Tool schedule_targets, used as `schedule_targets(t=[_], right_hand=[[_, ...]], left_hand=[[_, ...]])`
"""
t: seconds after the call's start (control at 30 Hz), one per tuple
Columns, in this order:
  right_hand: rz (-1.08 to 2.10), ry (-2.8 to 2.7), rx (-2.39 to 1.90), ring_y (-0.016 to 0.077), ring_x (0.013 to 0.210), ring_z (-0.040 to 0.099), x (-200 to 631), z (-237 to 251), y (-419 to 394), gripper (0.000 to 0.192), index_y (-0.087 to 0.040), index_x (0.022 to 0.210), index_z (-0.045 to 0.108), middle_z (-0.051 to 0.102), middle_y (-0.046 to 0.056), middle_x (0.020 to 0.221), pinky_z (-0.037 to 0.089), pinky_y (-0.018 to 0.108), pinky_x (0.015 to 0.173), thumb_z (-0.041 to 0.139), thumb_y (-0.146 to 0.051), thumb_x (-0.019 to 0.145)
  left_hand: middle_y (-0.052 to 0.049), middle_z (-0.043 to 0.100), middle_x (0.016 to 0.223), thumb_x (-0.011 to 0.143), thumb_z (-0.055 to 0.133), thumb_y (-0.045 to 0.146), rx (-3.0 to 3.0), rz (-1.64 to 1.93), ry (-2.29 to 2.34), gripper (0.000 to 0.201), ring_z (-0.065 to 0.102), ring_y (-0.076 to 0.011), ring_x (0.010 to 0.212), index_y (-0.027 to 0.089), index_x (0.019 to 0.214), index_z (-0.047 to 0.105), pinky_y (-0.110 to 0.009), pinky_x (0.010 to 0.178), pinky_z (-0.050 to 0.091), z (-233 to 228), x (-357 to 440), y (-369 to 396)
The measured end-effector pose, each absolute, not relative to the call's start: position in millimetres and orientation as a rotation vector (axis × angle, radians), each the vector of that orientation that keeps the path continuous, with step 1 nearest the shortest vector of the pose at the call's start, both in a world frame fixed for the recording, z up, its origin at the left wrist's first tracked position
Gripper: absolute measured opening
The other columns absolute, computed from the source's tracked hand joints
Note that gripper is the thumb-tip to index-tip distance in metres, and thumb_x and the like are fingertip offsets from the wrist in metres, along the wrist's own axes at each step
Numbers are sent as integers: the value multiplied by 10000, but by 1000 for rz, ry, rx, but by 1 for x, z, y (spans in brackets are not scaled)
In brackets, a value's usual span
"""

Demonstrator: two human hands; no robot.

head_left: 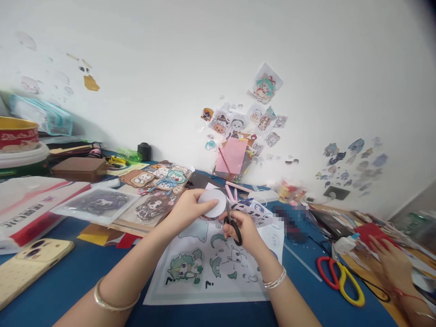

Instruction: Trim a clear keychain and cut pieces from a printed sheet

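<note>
My left hand (193, 203) grips a round white paper piece (214, 202), thumb on top and fingers underneath. In my right hand (245, 229) is a pair of scissors with black handles (235, 232); the blades point up along the right edge of the round piece. How far the blades are parted is hard to make out. Beneath both hands lies a large printed sheet (190, 293) with green and white cartoon figures. A strip with black lettering (250, 213) shows just behind my right hand.
Red-and-yellow scissors (340, 279) lie to the right, near another person's hand (391, 261) on a red item. At left are a phone (32, 268), a packaged print (97, 204) and a brown box (80, 169). Cartoon cutouts (166, 181) are piled ahead, before the wall.
</note>
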State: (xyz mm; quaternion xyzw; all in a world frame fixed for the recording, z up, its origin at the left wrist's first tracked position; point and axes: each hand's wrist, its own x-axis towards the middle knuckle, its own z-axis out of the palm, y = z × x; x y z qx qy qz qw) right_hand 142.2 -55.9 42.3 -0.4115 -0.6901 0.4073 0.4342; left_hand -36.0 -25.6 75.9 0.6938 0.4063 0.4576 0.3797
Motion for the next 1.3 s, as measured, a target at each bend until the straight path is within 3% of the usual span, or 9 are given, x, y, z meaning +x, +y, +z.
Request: schedule_targets(t=[0.57, 1.3], right_hand=[[957, -1753, -1010, 119, 484, 469, 142, 42, -56, 393, -158, 772, 558, 515, -22, 521, 443, 262, 469, 616, -533, 671], [976, -1716, -1059, 98, 434, 435, 144, 42, -55, 352, -162, 764, 568, 472, -48, 493, 397, 238, 428, 671, -473, 635]], left_hand=[[-33, 635, 682, 649, 588, 405, 1830, 1147, 1042, 313, 550, -170, 635, 116, 748, 656, -237, 544, 399, 77, -37, -27], [-36, 614, 661, 641, 584, 381, 1819, 1143, 1089, 307, 527, -160, 617, 109, 756, 668, -217, 496, 389, 80, -37, -28]])
